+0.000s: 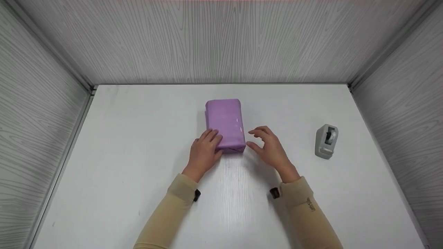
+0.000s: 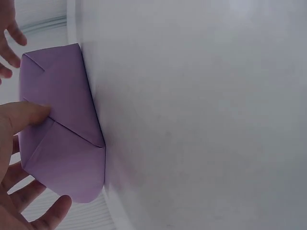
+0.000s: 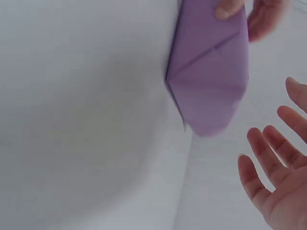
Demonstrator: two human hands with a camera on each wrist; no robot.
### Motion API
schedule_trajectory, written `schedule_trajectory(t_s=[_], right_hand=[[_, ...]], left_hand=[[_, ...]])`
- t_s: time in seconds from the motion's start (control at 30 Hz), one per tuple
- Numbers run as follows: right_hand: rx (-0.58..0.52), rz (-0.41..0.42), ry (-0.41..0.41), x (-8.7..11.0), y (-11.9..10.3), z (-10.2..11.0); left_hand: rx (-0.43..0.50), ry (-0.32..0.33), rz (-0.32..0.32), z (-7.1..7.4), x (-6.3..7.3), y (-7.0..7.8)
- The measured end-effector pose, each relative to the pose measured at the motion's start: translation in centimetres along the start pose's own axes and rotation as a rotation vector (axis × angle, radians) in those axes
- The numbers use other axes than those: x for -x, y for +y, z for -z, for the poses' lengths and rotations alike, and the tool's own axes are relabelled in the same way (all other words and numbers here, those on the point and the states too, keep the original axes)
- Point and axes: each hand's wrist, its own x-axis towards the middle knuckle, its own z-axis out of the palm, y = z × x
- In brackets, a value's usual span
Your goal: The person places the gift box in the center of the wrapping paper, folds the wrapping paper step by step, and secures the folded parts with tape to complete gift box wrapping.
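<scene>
A box wrapped in glossy purple paper (image 1: 225, 119) lies lengthwise on the white table. My left hand (image 1: 203, 152) holds its near left corner, fingers over the top and side. In the left wrist view the thumb (image 2: 36, 114) presses on the end face, where folded flaps (image 2: 72, 129) meet along diagonal creases. My right hand (image 1: 271, 150) hovers just off the near right corner, its fingers spread and loosely bent around nothing. The right wrist view shows those fingers (image 3: 268, 153) apart from the purple paper.
To the right on the white table (image 1: 138, 138) stands a grey tape dispenser (image 1: 323, 150) with a roll of tape (image 1: 331, 136) in it. Grey wood-grain panels (image 1: 221, 41) wall in the back and both sides.
</scene>
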Motion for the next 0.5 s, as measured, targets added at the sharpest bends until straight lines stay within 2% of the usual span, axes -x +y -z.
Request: schedule_trajectory(t_s=[0.27, 0.5], right_hand=[[0.003, -0.209, 0.079, 3.5, 2.4, 4.4], [0.021, -0.345, 0.222, 6.6, 5.3, 8.1]], left_hand=[[-0.001, -0.009, 0.016, -0.1, 0.1, -0.1], [0.018, 0.013, 0.005, -0.2, 0.1, -0.1]])
